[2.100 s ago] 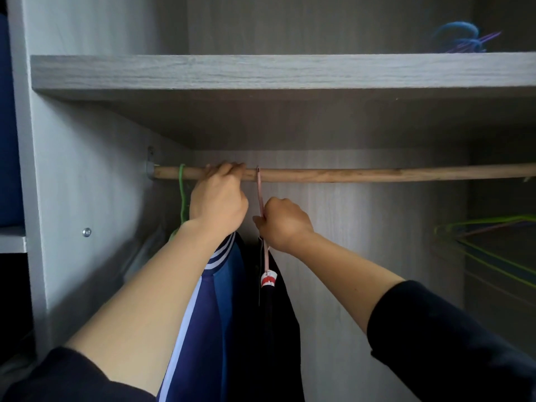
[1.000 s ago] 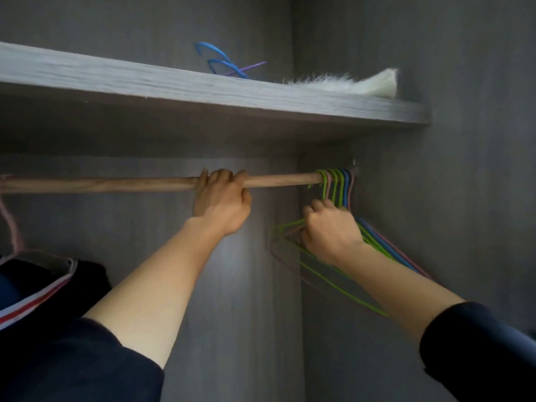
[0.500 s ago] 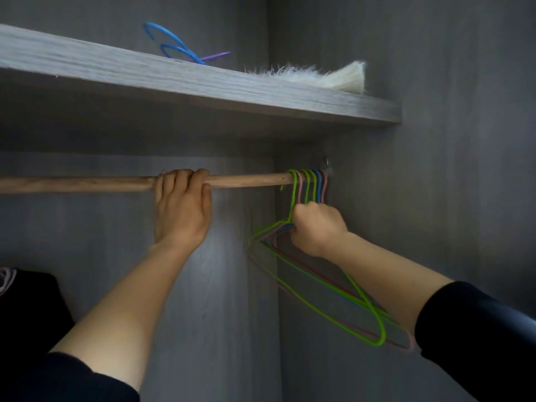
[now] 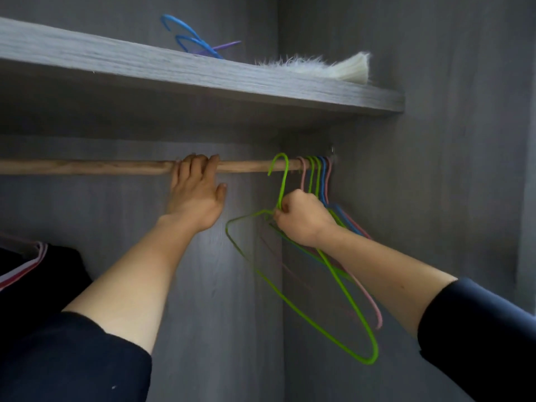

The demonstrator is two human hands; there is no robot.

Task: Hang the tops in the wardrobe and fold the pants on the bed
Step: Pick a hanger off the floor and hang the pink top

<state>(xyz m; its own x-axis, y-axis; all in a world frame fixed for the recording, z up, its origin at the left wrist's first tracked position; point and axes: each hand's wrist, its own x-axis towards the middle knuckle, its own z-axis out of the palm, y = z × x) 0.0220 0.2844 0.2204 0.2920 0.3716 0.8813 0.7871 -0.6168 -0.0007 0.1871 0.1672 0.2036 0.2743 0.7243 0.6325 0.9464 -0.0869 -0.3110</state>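
Inside the wardrobe a wooden rail [image 4: 87,167] runs across. My left hand [image 4: 197,195] hangs from it with the fingers curled over the top. My right hand [image 4: 301,219] grips the neck of a green wire hanger [image 4: 342,323], whose hook is still around the rail but pulled apart from the others. Several more empty hangers [image 4: 317,175], green, pink and blue, hang bunched at the rail's right end. A dark top with red and white trim [image 4: 26,265] hangs at the lower left, mostly out of frame.
A grey shelf [image 4: 203,74] lies just above the rail, with blue and purple hangers [image 4: 191,39] and a white furry item [image 4: 316,66] on it. The wardrobe's right side wall [image 4: 435,198] stands close behind the hangers.
My right hand has drawn the green hanger leftward along the rail, away from the bunch. My left hand has shifted slightly right along the rail.
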